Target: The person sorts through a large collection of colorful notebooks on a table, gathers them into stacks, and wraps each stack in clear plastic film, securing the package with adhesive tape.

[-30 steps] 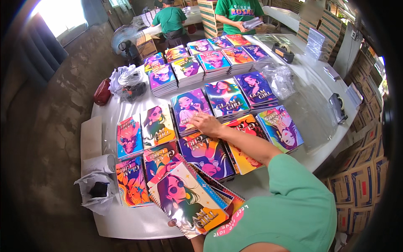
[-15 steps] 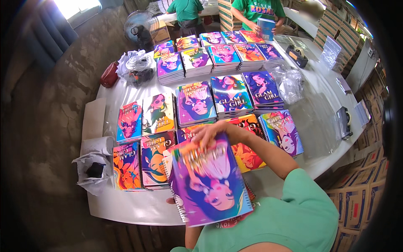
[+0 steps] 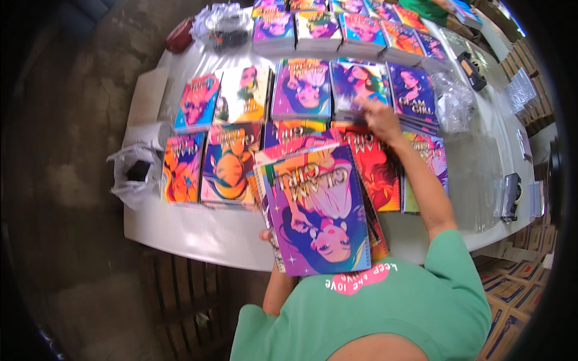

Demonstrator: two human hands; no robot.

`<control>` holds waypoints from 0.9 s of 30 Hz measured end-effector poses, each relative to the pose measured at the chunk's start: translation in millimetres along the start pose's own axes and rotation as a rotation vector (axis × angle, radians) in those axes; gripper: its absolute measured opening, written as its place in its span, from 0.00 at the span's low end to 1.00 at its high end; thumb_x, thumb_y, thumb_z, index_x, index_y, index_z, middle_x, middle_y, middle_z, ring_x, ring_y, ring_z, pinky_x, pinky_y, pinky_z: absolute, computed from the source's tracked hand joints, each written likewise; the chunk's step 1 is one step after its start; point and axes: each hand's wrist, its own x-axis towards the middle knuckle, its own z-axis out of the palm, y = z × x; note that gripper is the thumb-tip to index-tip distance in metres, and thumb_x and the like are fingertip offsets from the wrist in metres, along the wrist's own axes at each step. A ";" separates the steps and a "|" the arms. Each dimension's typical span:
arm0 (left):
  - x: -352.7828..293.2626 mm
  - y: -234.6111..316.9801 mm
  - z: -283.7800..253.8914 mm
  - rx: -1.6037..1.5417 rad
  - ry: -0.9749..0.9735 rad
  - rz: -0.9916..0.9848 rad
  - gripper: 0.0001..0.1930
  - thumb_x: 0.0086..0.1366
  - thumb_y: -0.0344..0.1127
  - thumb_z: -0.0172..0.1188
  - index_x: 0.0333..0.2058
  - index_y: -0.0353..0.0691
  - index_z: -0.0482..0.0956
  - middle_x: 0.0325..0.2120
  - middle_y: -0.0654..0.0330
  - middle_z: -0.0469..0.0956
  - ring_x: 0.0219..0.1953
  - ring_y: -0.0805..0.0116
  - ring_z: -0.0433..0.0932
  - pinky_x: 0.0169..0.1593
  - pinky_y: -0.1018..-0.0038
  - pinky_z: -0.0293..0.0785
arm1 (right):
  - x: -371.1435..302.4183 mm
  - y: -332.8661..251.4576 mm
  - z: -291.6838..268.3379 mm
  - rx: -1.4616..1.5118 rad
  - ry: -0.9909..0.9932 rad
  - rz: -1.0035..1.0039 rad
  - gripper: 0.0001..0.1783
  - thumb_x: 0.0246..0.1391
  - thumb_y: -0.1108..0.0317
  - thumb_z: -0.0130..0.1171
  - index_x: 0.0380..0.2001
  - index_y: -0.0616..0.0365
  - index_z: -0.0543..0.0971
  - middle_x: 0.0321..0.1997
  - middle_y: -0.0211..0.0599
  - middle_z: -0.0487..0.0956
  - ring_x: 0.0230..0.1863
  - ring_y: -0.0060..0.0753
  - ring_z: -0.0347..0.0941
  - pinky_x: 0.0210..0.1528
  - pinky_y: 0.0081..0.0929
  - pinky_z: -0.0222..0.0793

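Note:
My left hand (image 3: pixel 266 235) is wrapped round the left edge of a fanned stack of spiral notebooks held against my front; the stack hides most of its fingers. Topmost is a purple notebook (image 3: pixel 322 210) with a dark-haired cartoon figure, upside down to me. My right hand (image 3: pixel 382 122) reaches forward to the near right edge of a blue-and-white notebook (image 3: pixel 360 84) on a middle-row pile. Its fingers are smeared by motion, so I cannot tell whether they grip it. Beside that pile lie a purple-pink notebook pile (image 3: pixel 301 90) and a dark-blue notebook pile (image 3: pixel 412 90).
More notebook piles (image 3: pixel 318 29) stand in rows on the white table (image 3: pixel 180 222). Clear plastic wrap (image 3: pixel 453 102) and tape dispensers (image 3: pixel 512 195) lie at the right. A white plastic bag (image 3: pixel 132 180) sits at the left edge. Cardboard boxes (image 3: pixel 512 289) are stacked beyond the table's right side.
My right hand has left the top of the purple notebook and moved forward and right to the blue-and-white pile. My left hand still holds the stack. The view has tilted down.

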 end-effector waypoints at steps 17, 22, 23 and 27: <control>39.4 -69.1 7.4 -0.009 -0.146 0.010 0.41 0.56 0.65 0.52 0.57 0.36 0.63 0.53 0.45 0.67 0.56 0.53 0.65 0.60 0.56 0.58 | -44.9 11.4 -112.4 -0.062 0.209 -0.297 0.37 0.46 0.54 0.62 0.58 0.57 0.65 0.60 0.47 0.66 0.60 0.53 0.62 0.60 0.39 0.59; 23.1 -105.0 12.0 0.130 0.042 0.096 0.41 0.56 0.66 0.50 0.56 0.35 0.63 0.53 0.45 0.68 0.55 0.53 0.66 0.59 0.57 0.58 | -49.8 141.9 -59.9 -0.399 0.090 -0.106 0.30 0.51 0.56 0.57 0.55 0.60 0.68 0.59 0.49 0.67 0.60 0.45 0.64 0.58 0.40 0.62; 17.1 -113.0 12.6 0.147 0.061 0.118 0.41 0.56 0.66 0.50 0.56 0.34 0.63 0.53 0.45 0.68 0.55 0.53 0.66 0.59 0.57 0.58 | -47.0 146.7 -57.0 -0.394 0.116 -0.193 0.24 0.51 0.61 0.55 0.51 0.60 0.71 0.53 0.45 0.72 0.53 0.43 0.70 0.52 0.38 0.68; 3.5 -147.9 18.6 0.195 0.128 0.153 0.42 0.57 0.66 0.48 0.56 0.34 0.63 0.53 0.45 0.68 0.55 0.54 0.66 0.59 0.58 0.58 | -41.5 115.7 -87.5 0.226 0.533 -0.088 0.12 0.53 0.75 0.50 0.42 0.61 0.75 0.40 0.40 0.80 0.33 0.37 0.78 0.37 0.29 0.74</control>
